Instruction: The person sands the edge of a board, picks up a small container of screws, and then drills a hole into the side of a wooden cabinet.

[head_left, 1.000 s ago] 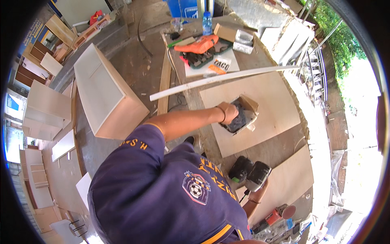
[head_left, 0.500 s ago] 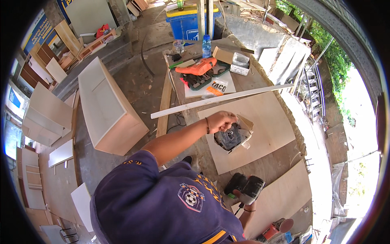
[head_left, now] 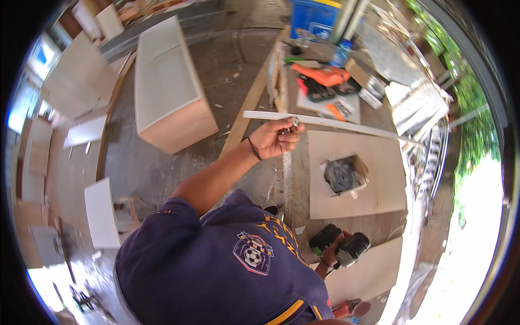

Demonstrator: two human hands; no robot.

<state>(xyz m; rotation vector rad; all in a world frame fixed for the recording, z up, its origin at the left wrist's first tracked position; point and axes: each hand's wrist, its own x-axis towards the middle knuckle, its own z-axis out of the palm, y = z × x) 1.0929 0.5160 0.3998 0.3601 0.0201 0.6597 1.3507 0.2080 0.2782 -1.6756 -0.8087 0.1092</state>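
At the left hand's (head_left: 275, 140) fingertips: one small, shiny, metal-looking piece (head_left: 295, 121), pinched between thumb and fingers, other fingers curled. Piece held up in front of one white strip (head_left: 336, 123); contact between them, cannot tell. Judged light, stiff, hard to break, probably smooth enough to slip; best taken by its edge. Exact shape too small to read.

Right hand (head_left: 329, 254), lower, wrapped about one dark power tool (head_left: 355, 248); fingers partly hidden. Likely heavy, rigid, top-weighted; the handle is the place to hold.

Outward, on the bench: one open carton (head_left: 362, 169) with a dark plastic bag (head_left: 340, 176) inside, standing on one of two pale boards (head_left: 382, 203). Farther off, one orange tool (head_left: 322, 75), one blue bottle (head_left: 341, 53). Beyond bench: one blue bin (head_left: 311, 19); left, one long pale cabinet box (head_left: 176, 122).
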